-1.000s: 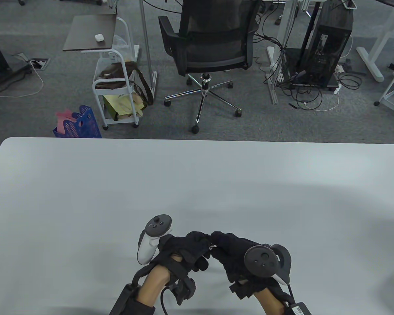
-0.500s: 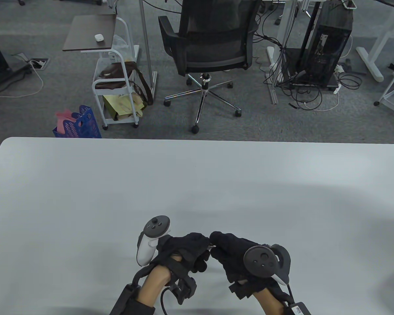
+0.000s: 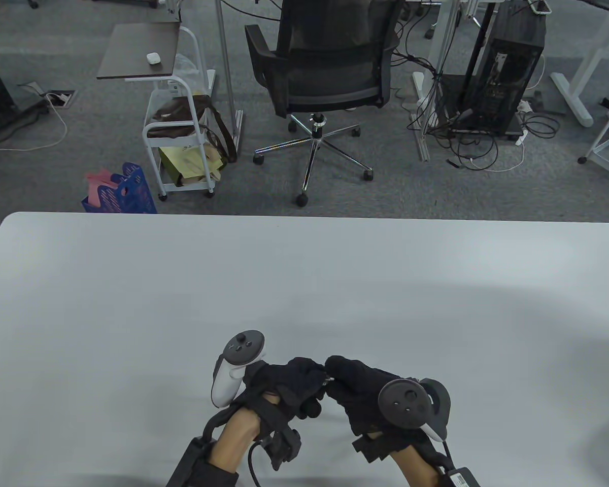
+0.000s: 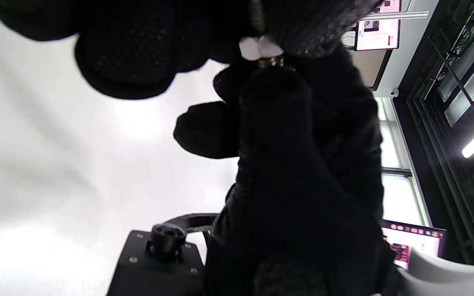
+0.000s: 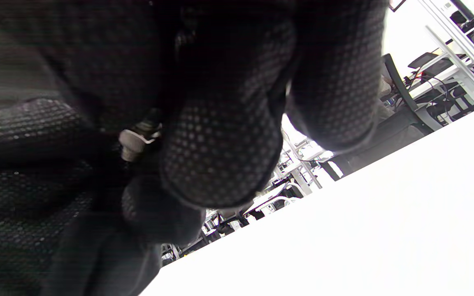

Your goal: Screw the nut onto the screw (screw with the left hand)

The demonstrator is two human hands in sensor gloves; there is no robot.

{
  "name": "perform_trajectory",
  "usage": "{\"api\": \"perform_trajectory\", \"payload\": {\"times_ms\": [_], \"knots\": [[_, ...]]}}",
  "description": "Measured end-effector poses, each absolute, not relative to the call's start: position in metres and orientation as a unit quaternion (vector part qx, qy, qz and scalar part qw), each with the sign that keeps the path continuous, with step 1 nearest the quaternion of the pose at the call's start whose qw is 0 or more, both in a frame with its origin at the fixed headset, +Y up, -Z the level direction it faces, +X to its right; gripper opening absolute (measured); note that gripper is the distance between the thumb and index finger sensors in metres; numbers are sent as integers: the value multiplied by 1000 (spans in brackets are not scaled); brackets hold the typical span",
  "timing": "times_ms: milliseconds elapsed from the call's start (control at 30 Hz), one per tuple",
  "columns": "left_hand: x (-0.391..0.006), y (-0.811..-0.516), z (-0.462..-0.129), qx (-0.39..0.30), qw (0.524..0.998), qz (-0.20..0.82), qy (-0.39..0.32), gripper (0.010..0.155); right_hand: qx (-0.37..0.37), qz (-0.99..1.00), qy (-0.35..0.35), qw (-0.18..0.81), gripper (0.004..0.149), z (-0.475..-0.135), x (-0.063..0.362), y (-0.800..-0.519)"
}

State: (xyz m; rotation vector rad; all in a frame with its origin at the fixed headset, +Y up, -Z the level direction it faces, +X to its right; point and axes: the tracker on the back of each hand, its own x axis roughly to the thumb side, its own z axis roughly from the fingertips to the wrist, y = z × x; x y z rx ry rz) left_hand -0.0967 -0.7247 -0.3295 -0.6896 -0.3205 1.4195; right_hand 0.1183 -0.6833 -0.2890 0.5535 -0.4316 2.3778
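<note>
Table view: gloved fingers (image 3: 304, 373) hide nut/screw (image 3: 327, 379); office chair (image 3: 330, 76) behind table (image 3: 132, 304).

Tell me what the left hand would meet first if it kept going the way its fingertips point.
Probably the black-gloved right hand: the left hand points straight at it, fingertips already meeting around the small metal screw and nut.
</note>
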Motion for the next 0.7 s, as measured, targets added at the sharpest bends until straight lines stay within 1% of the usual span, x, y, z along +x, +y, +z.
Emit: {"api": "perform_trajectory", "payload": {"times_ms": [67, 100, 167, 200, 333, 367, 433, 467, 533, 600, 700], "knots": [[-98, -727, -328, -302, 693, 642, -130, 63, 212, 908, -172, 318, 49, -289, 118, -683], [-98, -728, -328, -297, 699, 640, -121, 64, 213, 908, -171, 317, 49, -288, 118, -683], [-97, -727, -329, -287, 709, 633, -121, 57, 213, 908, -170, 320, 49, -289, 119, -683], [-97, -726, -329, -288, 708, 633, -125, 55, 213, 907, -168, 321, 49, -289, 119, -683], [-96, -723, -329, -299, 700, 632, -145, 55, 219, 909, -179, 306, 47, -287, 118, -680], [-96, -724, -329, -302, 695, 636, -145, 57, 217, 909, -182, 306, 47, -287, 118, -680], [-97, -726, -328, -295, 697, 640, -130, 65, 219, 909, -176, 307, 47, -288, 119, -682], [-97, -726, -328, -287, 708, 635, -120, 65, 218, 909, -174, 309, 47, -288, 119, -682], [-98, -726, -328, -279, 716, 630, -116, 58, 217, 910, -173, 307, 47, -289, 119, -683], [-96, -724, -329, -285, 711, 629, -131, 55, 217, 910, -177, 307, 47, -288, 119, -682], [-96, -722, -329, -295, 699, 635, -144, 55, 216, 908, -185, 310, 47, -287, 119, -680]]}}
